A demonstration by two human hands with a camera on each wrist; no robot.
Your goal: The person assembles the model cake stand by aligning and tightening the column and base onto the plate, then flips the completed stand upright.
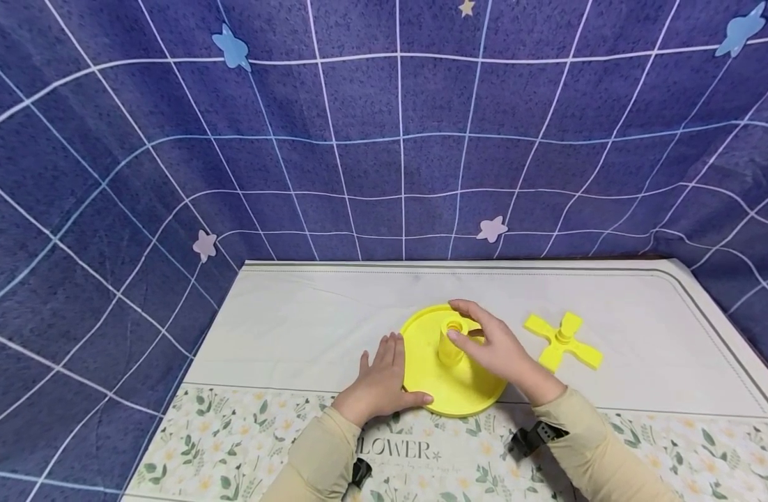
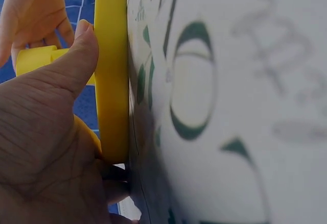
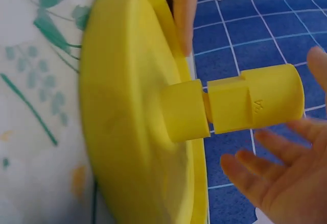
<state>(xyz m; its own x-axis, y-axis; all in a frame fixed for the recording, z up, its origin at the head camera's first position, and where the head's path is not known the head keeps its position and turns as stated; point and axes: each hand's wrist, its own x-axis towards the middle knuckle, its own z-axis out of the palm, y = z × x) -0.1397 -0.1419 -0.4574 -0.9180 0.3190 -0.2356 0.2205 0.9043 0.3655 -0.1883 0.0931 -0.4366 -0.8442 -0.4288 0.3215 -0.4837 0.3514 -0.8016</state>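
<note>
A yellow round base [image 1: 424, 359] with a raised rim lies on the table. My left hand [image 1: 380, 383] holds its left edge, thumb over the near rim and fingers along the side. In the left wrist view the thumb [image 2: 84, 45] presses on the rim. From the base rises a yellow post, with a short wider cylinder [image 3: 273, 96] fitted on its upper end. Around that upper end my right hand [image 1: 493, 348] is spread. In the right wrist view its fingers [image 3: 250, 178] are loosely bent, with a gap visible between some of them and the cylinder.
To the right of the base lies a yellow four-armed cross piece [image 1: 564, 340] with a short stub at its centre. The table [image 1: 309, 307] wears a white cover with a floral band along the front. A dark blue curtain [image 1: 359, 167] stands behind it and at both sides.
</note>
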